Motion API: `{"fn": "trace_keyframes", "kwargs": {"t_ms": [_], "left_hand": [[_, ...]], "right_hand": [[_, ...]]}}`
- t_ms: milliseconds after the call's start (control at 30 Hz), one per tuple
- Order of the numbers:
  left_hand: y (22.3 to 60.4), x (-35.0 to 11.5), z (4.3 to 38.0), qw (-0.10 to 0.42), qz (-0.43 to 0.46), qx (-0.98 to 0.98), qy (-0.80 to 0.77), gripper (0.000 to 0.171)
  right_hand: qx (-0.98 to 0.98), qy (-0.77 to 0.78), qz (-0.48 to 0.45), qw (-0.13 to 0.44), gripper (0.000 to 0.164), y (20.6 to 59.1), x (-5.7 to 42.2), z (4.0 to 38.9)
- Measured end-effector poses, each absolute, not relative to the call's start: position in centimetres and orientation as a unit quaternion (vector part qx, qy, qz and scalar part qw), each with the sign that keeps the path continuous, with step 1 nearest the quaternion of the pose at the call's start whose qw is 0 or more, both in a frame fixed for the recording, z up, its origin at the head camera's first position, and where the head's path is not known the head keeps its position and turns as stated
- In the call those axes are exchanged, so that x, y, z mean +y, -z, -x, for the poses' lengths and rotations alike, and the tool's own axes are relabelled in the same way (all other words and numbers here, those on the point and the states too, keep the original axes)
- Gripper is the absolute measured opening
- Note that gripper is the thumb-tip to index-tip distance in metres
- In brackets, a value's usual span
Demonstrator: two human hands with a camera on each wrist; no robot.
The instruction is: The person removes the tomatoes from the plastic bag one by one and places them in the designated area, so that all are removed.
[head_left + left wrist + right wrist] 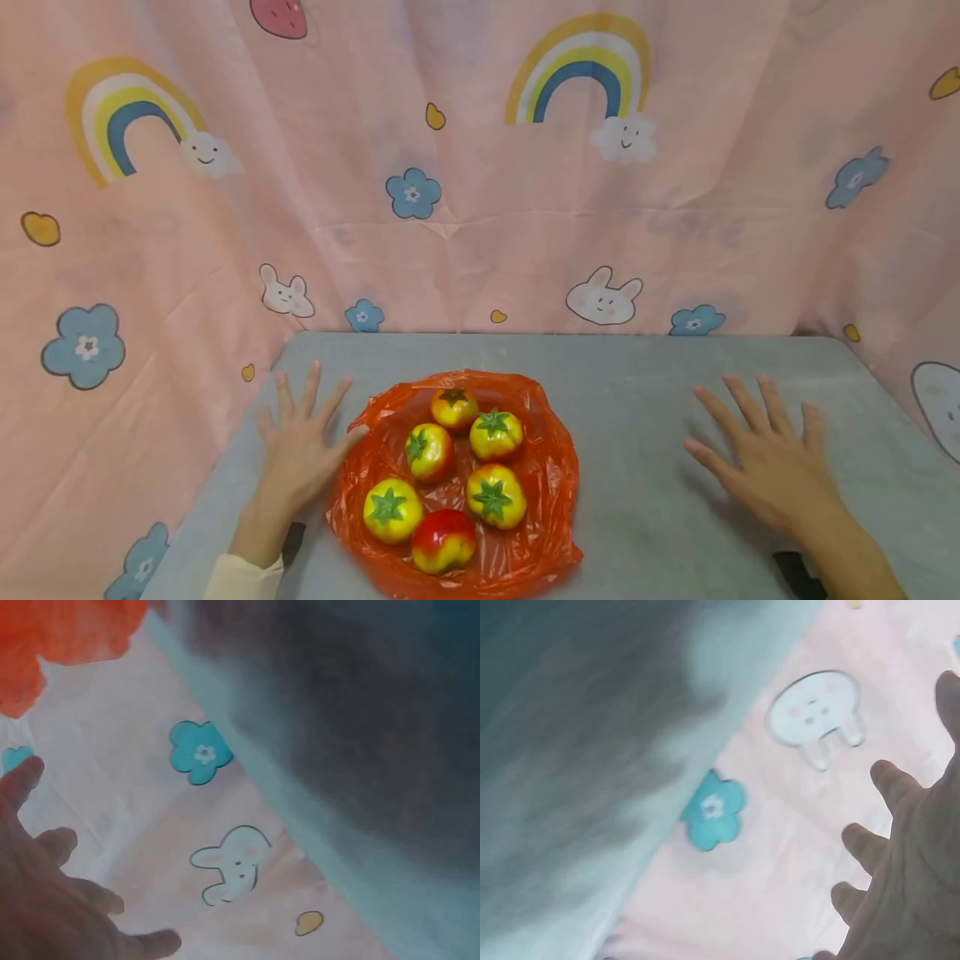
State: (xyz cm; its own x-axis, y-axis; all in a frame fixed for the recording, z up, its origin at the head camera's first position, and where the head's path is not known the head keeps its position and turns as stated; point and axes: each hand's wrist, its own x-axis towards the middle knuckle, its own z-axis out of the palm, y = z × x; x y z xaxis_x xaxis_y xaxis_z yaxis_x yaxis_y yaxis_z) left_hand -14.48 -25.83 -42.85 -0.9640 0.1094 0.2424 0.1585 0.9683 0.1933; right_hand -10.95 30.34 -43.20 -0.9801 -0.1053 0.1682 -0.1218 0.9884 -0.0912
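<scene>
Left hand (297, 457), right hand (778, 468): fingers splayed, released; between, six red-yellow fruits (429, 452) held in red bag (551, 500) on table (637, 467).

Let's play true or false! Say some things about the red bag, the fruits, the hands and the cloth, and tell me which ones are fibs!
1. Six round fruits sit on the red bag. True.
2. The bag is nearer the left hand than the right hand. True.
3. The right hand is gripping a fruit. False: it holds nothing, and its fingers are spread.
4. A pink cloth hangs behind the grey table. True.
5. The cloth is plain, with no pictures. False: it shows rainbows, flowers and bunnies.
</scene>
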Motion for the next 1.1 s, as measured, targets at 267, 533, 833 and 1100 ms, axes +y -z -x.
{"fn": "trace_keyframes", "kwargs": {"t_ms": [267, 533, 833, 1100], "left_hand": [[41.0, -25.2, 13.9, 0.025, 0.083, -0.966, 0.242, 0.075], [40.4, -25.2, 14.4, -0.058, 0.103, -0.947, 0.297, 0.07], [40.3, -24.3, 14.3, -0.067, 0.071, -0.946, 0.309, 0.066], [39.9, -24.2, 14.1, -0.064, 0.055, -0.946, 0.312, 0.055]], "right_hand": [[-0.984, -0.104, -0.123, 0.081, 0.077, 40.2, 25.1, 9.8], [-0.972, -0.158, -0.164, 0.058, 0.07, 37.3, 18.9, 8.9], [-0.948, -0.207, -0.24, -0.005, 0.059, 36.8, 14.5, 9.0], [-0.931, -0.243, -0.265, -0.065, 0.054, 37.9, 12.4, 9.0]]}}
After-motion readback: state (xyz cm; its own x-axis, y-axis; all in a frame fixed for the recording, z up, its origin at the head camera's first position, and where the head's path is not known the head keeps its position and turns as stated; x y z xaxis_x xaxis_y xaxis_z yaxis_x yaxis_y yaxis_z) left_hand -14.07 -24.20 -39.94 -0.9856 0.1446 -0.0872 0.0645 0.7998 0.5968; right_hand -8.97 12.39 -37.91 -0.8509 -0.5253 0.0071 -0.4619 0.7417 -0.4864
